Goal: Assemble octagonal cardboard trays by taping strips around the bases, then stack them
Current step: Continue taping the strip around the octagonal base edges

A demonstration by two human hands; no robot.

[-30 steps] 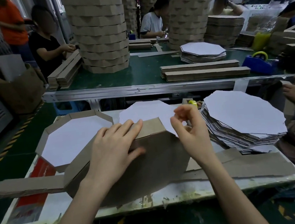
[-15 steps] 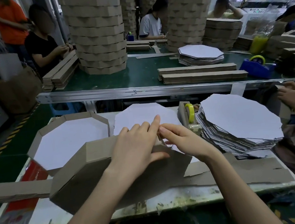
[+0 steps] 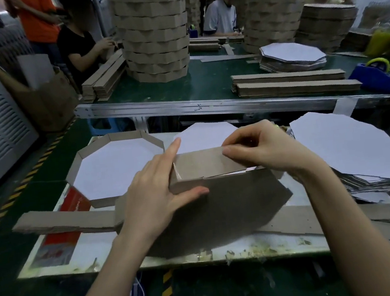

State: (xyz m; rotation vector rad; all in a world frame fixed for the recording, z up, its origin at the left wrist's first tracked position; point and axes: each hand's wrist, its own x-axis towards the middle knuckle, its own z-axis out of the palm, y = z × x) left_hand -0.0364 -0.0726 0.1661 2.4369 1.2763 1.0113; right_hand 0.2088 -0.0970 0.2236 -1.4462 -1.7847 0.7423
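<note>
An octagonal brown cardboard base (image 3: 220, 208) stands tilted on its edge on the white worktable (image 3: 89, 252), brown side toward me. A brown cardboard strip (image 3: 203, 164) is folded along its top edges; the strip's loose end (image 3: 61, 221) trails left on the table. My left hand (image 3: 155, 193) presses the strip against the base, thumb on the brown face. My right hand (image 3: 261, 145) pinches the strip's top edge at the right, fingertips on the fold. A finished tray (image 3: 113, 169) with white inside lies at the back left.
A stack of white octagonal bases (image 3: 349, 147) sits to the right, another white base (image 3: 207, 134) behind my hands. Flat strips (image 3: 342, 216) lie at the front right. A green conveyor table (image 3: 206, 83) beyond carries tall tray stacks (image 3: 154, 30), strip bundles (image 3: 293, 83) and a blue tape dispenser (image 3: 375, 76). Other people work around it.
The base has been turned so a new edge is on top. My right hand has moved up onto the strip's top edge; my left hand has shifted down and left on the face.
</note>
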